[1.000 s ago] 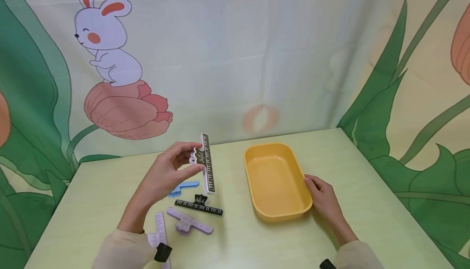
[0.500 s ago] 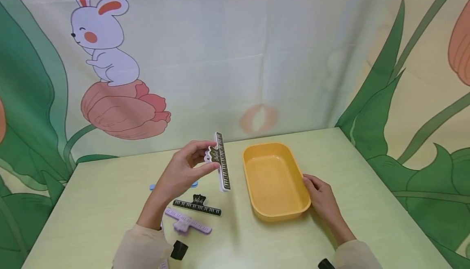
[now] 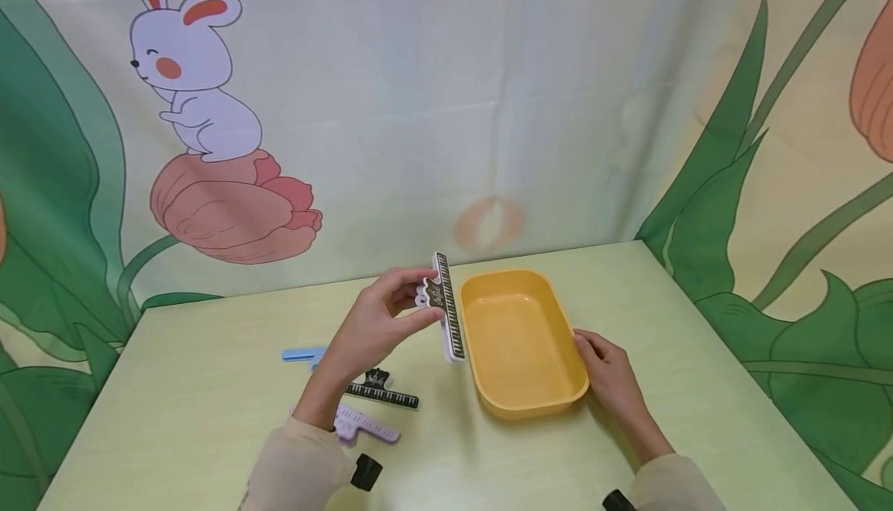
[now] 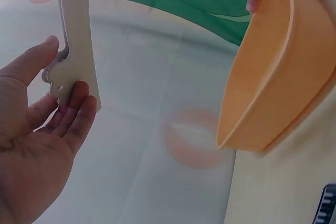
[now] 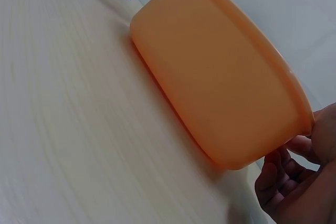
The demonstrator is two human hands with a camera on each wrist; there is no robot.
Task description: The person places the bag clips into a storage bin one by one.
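My left hand pinches a white clip with a black piano-key pattern between thumb and fingers. The clip hangs above the table, upright, just left of a yellow plastic tray. In the left wrist view the plain white back of the clip faces the camera. My right hand grips the tray's right rim, its fingers curled beneath in the right wrist view. Under my left forearm lie a black piano-key clip, a purple clip and a blue clip, each partly covered.
The light wooden table ends at a printed curtain at the back and right. A black wrist strap piece shows at my left sleeve. Nothing shows inside the tray.
My left hand has carried the white clip to the right, from over the loose clips to beside the tray. A second purple clip is now hidden by my left arm. My right hand stays put.
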